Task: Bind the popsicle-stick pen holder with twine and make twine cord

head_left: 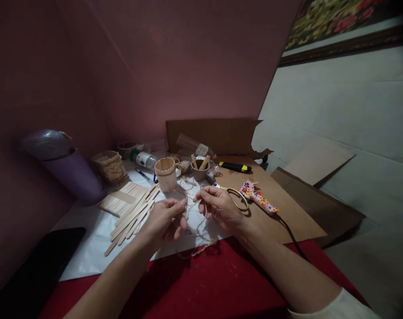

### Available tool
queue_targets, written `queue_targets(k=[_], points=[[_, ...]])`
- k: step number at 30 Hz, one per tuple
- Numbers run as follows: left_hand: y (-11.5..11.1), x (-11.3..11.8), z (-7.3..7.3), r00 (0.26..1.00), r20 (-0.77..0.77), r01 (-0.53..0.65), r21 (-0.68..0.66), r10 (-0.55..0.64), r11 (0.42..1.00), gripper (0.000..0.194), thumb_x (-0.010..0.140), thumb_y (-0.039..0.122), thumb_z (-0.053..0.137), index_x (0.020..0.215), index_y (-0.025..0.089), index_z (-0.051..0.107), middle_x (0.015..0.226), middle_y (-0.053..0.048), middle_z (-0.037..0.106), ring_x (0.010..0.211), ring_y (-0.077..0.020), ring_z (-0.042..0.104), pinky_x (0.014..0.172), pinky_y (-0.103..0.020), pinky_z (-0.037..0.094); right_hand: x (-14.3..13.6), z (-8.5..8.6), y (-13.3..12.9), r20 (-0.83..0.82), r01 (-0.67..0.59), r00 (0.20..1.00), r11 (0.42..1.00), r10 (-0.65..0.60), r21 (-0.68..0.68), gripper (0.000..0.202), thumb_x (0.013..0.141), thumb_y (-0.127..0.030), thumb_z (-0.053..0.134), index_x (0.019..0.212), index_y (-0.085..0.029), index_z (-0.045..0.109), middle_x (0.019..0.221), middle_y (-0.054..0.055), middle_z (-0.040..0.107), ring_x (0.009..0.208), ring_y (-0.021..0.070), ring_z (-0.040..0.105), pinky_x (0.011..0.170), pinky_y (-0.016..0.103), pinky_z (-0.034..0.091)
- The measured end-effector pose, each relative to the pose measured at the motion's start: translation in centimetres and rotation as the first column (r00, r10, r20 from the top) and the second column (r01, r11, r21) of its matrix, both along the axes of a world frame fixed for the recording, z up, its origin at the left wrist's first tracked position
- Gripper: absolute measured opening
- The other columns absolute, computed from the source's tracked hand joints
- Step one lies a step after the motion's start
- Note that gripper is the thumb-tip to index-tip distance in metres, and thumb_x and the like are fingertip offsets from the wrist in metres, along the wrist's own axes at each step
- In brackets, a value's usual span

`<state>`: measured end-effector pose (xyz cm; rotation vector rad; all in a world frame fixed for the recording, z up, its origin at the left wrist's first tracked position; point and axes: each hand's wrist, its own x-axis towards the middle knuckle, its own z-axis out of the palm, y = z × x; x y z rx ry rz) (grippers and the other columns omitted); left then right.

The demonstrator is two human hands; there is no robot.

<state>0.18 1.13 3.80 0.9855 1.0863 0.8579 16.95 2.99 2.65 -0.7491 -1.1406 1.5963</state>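
Note:
Thin jute twine [200,228] hangs in loose loops between my hands and trails over the table's front edge. My left hand [170,218] is closed, its thumb and forefinger pinching a strand of it. Close beside it, my right hand [216,204] grips more of the twine, with a small loop standing above the fingertips. Just beyond my hands stands a small cup covered in wooden sticks [166,176], a twine band round its upper part. Scissors [237,199] with gold-rimmed handles lie by my right hand, partly hidden behind it.
Loose craft sticks [131,221] fan out at left beside a bundled stack [123,198]. A flowered glue gun [259,198] with a black cord and a yellow-black utility knife [235,167] lie on cardboard at right. Plastic bottles [143,158], a small pot [200,170] and a purple tumbler [71,175] stand behind.

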Motion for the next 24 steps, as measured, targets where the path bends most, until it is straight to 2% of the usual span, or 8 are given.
queue_targets(k=[3,8,10,13,16,19,24], points=[[-0.29,0.17,0.24,0.998,-0.027,-0.057,0.093,0.059,0.994,0.033,0.073,0.045,0.065,0.067,0.018,0.046,0.04,0.001,0.058,0.022,-0.0071,0.037,0.025,-0.015,0.018,0.07,0.05,-0.06,0.011,0.03,0.999,1.0,-0.03,0.001,0.021,0.077,-0.035,0.065,0.075,-0.014,0.064,0.064,0.001,0.061,0.049,0.0051,0.051,0.041,0.016,0.037],[-0.38,-0.04,0.95,0.989,0.145,0.011,0.078,-0.022,0.997,0.042,0.082,0.052,0.049,0.074,0.013,0.059,0.039,0.001,0.054,0.024,-0.0046,0.035,0.029,-0.016,0.018,0.14,0.0,-0.05,0.019,0.025,0.999,1.0,-0.025,-0.008,0.021,0.077,-0.035,0.065,0.074,-0.014,0.064,0.057,0.0,0.058,0.046,0.0054,0.049,0.041,0.016,0.035],[-0.34,-0.16,1.03,0.983,0.179,0.014,0.078,-0.028,0.997,0.042,0.083,0.052,0.049,0.081,0.012,0.063,0.039,0.002,0.052,0.026,-0.0038,0.034,0.031,-0.016,0.019,0.13,0.06,-0.05,0.012,0.023,1.0,1.0,-0.022,-0.017,0.021,0.076,-0.035,0.065,0.074,-0.014,0.064,0.057,0.0,0.058,0.044,0.0052,0.048,0.04,0.016,0.035],[-0.34,-0.11,0.86,0.997,0.081,-0.001,0.12,-0.009,0.993,0.036,0.076,0.045,0.063,0.093,0.013,0.066,0.039,0.006,0.047,0.029,-0.0031,0.03,0.033,-0.017,0.015,0.12,0.24,-0.11,-0.015,0.03,0.999,0.999,-0.031,-0.037,0.021,0.075,-0.035,0.067,0.074,-0.014,0.063,0.059,0.0,0.06,0.044,0.0054,0.048,0.04,0.017,0.035],[-0.46,0.19,0.57,0.999,-0.053,-0.001,0.167,0.01,0.986,0.036,0.065,0.035,0.075,0.089,0.01,0.068,0.039,0.007,0.043,0.033,-0.0032,0.029,0.034,-0.018,0.015,0.15,0.31,-0.11,-0.038,0.028,0.999,0.998,-0.03,-0.048,0.021,0.074,-0.034,0.068,0.075,-0.015,0.063,0.059,0.0,0.06,0.044,0.0057,0.048,0.039,0.017,0.035],[-0.59,0.39,0.41,0.996,-0.073,0.054,0.17,-0.042,0.984,0.028,0.066,0.032,0.073,0.082,0.009,0.068,0.039,0.008,0.04,0.035,-0.0027,0.026,0.035,-0.018,0.015,0.19,0.13,0.0,-0.036,0.014,0.999,0.999,-0.015,-0.033,0.021,0.074,-0.035,0.068,0.076,-0.015,0.063,0.058,0.0,0.06,0.045,0.0062,0.05,0.039,0.017,0.035],[-0.66,0.16,0.38,0.979,-0.054,0.203,0.161,-0.196,0.966,0.022,0.077,0.031,0.061,0.083,0.011,0.066,0.039,0.009,0.033,0.034,-0.0029,0.02,0.035,-0.019,0.012,0.15,-0.27,0.18,-0.018,-0.007,1.0,1.0,0.008,0.017,0.022,0.076,-0.036,0.067,0.076,-0.015,0.064,0.061,-0.001,0.06,0.047,0.0061,0.052,0.04,0.016,0.035]])
